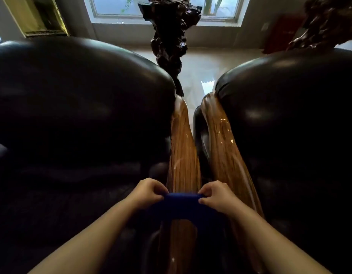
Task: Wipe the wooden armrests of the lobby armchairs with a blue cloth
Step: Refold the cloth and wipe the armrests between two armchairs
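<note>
Blue cloth (pixel 182 206) stretched across left armrest (pixel 184 143), left hand (pixel 149 191) and right hand (pixel 216 195) fingers pinching its ends, second armrest (pixel 220 139) just beside.

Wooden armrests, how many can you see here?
2: the left armrest under the blue cloth, the right armrest beside it. The chairs' outer armrests lie out of view.

Glossy striped wooden armrests (pixel 184 147), smooth shiny dark leather armchairs (pixel 82 107), matt blue cloth (pixel 182 204), polished pale floor (pixel 198 64)
</note>
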Available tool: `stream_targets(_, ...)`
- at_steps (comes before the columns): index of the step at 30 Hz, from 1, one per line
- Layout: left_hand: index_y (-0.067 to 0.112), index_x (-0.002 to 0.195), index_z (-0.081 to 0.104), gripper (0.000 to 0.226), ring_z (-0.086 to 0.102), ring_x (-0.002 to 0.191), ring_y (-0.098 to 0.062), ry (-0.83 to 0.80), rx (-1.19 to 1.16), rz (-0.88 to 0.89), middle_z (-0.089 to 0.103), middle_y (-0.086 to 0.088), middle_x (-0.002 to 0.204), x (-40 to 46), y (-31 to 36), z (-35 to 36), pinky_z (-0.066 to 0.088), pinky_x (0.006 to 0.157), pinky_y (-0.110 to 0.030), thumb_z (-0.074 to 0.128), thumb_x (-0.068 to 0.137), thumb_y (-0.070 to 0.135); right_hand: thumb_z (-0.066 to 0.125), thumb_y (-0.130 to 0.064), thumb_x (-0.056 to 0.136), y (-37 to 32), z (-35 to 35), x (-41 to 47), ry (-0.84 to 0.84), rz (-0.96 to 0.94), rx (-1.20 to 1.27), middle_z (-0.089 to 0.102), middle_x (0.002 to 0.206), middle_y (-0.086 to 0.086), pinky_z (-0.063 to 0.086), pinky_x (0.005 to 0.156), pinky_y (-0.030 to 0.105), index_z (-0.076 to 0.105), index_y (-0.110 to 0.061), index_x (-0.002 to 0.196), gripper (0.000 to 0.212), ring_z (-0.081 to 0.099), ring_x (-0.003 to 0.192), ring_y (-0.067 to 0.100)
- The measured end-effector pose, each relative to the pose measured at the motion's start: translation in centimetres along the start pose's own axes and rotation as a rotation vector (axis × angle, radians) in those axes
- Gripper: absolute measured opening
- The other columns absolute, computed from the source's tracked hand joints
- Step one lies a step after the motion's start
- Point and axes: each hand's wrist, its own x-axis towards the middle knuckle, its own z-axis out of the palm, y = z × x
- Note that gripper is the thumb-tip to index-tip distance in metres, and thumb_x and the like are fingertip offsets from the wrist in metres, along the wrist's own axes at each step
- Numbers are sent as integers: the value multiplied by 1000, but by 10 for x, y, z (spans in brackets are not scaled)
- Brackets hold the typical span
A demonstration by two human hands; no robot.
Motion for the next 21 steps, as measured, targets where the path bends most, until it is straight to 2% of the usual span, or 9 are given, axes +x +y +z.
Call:
stream_targets(4,28,88,67,22,61,82,-2,44,-10,-26,63,12,85,59,-24,8,46,60,-14,64,79,8,69,-17,77,17,9,73,23,-3,-13,61,82,-10,44,55,14,60,-33,81,18,60,75,2)
stream_targets(8,22,97,65,23,59,87,-5,94,-63,-15,60,12,89,97,-39,10,47,64,-16,62,80,7,71,-18,75,27,6,124,60,-55,-26,54,76,-16,39,53,12,52,-39,69,29,54,70,-1)
stream_targets(12,19,101,63,23,59,93,-8,93,-108,-4,60,8,96,113,-43,10,48,68,-19,60,81,7,69,-16,76,34,5,146,63,-68,-8,55,78,-16,43,59,15,51,-41,72,31,56,77,2)
stream_targets(14,17,105,62,24,59,100,-11,97,-114,4,61,3,103,119,-42,10,48,74,-20,60,82,8,68,-14,78,37,5,149,127,-55,33,56,82,-16,43,62,14,56,-36,81,25,60,87,6)
stream_targets(15,17,109,60,26,58,104,-13,146,-115,14,61,1,107,120,-43,12,47,79,-20,59,83,9,66,-14,79,38,8,147,217,-53,61,57,88,-15,42,66,13,58,-31,91,22,60,93,9)
stream_targets(17,17,121,52,34,51,117,-16,455,-41,70,56,-3,122,117,-49,23,41,94,-24,54,88,16,60,-20,83,43,23,136,544,-110,50,57,113,-3,41,84,21,52,-25,116,35,53,112,16)
stream_targets(19,24,137,34,45,30,136,-15,765,72,136,37,-5,144,110,-53,43,24,111,-33,41,92,27,46,-32,89,47,48,122,795,-162,-34,37,143,5,29,104,36,31,-29,137,51,31,133,20)
stream_targets(20,29,142,21,50,15,142,-14,777,116,164,20,-2,153,108,-53,55,11,116,-37,33,93,32,37,-38,91,47,62,116,792,-166,-60,21,153,5,19,110,43,17,-31,143,56,16,141,19)
stream_targets(21,33,144,8,53,0,144,-13,708,170,191,2,2,157,109,-54,69,-1,117,-40,25,94,37,29,-43,91,48,75,116,732,-165,-92,4,157,4,9,114,46,4,-33,145,60,1,143,18)
